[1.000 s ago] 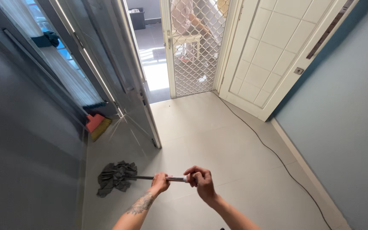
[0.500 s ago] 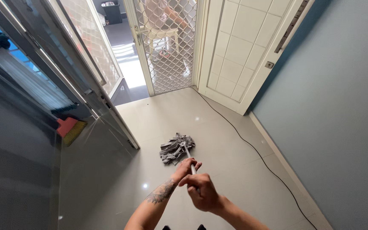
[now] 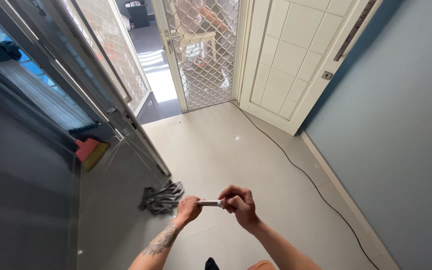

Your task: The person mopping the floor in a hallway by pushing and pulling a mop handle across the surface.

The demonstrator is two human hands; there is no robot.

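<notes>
Both my hands grip a mop handle, a thin pale pole seen nearly end-on. My left hand holds it lower down; my right hand is closed around its top end. The grey rag mop head lies on the light tiled floor to the left, close to the foot of the open glass door.
A red-and-yellow broom head shows behind the glass at left. A black cable runs along the floor by the blue wall. A white mesh gate and a white panelled door stand ahead; a person sits beyond the gate.
The mop head swept from the left to the floor ahead of me, then back left toward the glass door. Both hands kept hold of the handle.
</notes>
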